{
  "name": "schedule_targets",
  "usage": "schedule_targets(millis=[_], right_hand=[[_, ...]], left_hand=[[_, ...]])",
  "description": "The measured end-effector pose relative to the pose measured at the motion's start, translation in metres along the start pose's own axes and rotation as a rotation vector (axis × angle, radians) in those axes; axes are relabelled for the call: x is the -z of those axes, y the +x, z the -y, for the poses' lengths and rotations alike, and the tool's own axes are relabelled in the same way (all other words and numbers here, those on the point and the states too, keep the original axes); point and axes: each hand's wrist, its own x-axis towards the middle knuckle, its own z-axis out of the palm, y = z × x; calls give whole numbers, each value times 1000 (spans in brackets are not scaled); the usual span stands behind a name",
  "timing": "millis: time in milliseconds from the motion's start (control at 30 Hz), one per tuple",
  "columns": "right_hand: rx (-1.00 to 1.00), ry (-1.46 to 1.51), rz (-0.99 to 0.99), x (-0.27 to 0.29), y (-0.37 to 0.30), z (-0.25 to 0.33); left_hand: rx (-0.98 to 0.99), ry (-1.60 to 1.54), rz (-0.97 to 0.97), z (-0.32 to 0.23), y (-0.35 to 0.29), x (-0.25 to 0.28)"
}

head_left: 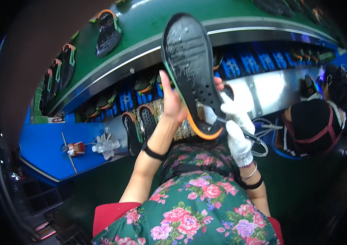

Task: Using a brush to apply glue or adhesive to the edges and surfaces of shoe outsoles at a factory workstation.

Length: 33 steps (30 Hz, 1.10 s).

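My bare left hand (173, 102) supports a black shoe sole (188, 57) from beneath, thumb along its left edge and fingertips showing at the right. The sole is tilted with its broad end away from me. Wet, shiny patches cover its face, and its edge is orange and green near the heel. In a white knit glove, my right hand (239, 130) grips a brush (209, 115) with a pale, flat head and a dark handle. The brush head lies over the heel end, beside the small holes in the sole.
A green conveyor belt (141, 30) carrying soles (109, 34) runs across the far side. Below it, a shelf has blue racks (230, 67). More soles (148, 118) stand near my left wrist. A plastic bottle (106, 146) is on the blue table (38, 139). Another person (314, 126) sits at right.
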Motion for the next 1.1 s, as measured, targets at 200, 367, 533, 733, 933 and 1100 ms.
schedule_targets(millis=[200,367,533,733,933,1100], right_hand=[[235,-756,158,0,9,40],[200,-642,191,1,3,59],[157,-648,317,8,-7,70],[224,-710,303,-6,-16,68],[281,-752,210,-1,-14,71],[313,-705,278,-8,-20,62]], left_hand=[[-65,-58,114,2,5,17],[-180,113,174,8,7,28],[-214,37,343,6,10,20],[-290,151,502,-1,17,16],[-411,78,377,1,18,7],[-332,199,550,-7,21,21]])
